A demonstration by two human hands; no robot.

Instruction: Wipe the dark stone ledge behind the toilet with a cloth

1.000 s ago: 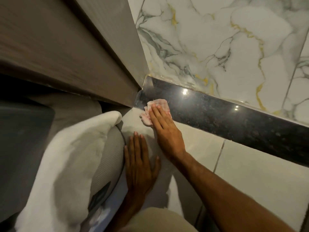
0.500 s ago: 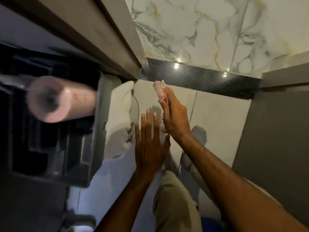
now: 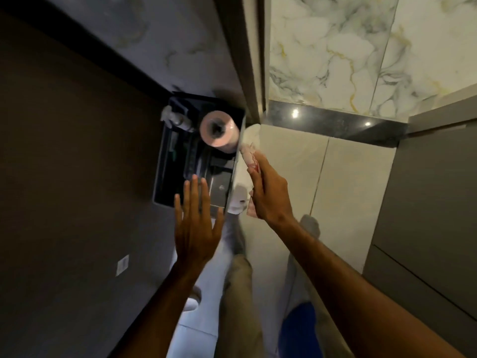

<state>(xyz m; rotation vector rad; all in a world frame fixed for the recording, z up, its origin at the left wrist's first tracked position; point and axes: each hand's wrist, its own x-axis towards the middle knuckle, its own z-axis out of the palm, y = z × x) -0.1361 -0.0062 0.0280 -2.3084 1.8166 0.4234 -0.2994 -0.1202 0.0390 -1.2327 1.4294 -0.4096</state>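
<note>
Head view, looking down in a tight toilet nook. The right hand [image 3: 268, 195] is closed round a pale pink cloth [image 3: 249, 156]; the cloth's bunched end sticks out past the fingertips, and another bit shows under the heel of the hand. Hand and cloth are up in the air, in front of the pale tiled panel [image 3: 348, 177], well below the dark stone ledge [image 3: 335, 122] and not touching it. The ledge runs across the top of that panel, from the brown vertical trim [image 3: 251, 73] on the left to the grey cabinet [image 3: 426, 202] on the right, w/ two ceiling-light glints on its polished face. Marble-look wall tiles [image 3: 335, 47] w/ gold and grey veins rise behind it.

The left hand [image 3: 196, 223] is empty, spread wide, fingers apart, palm away from the camera, hovering in front of the lower edge of a dark recessed holder [image 3: 175, 161]. Inside the holder sits a pink paper roll [image 3: 218, 129], core facing the camera. White fabric [image 3: 240, 182] shows btwn the holder's right edge and the right hand. Below, a trouser leg [image 3: 240, 293] and something blue [image 3: 299, 332], too blurred to identify.
</note>
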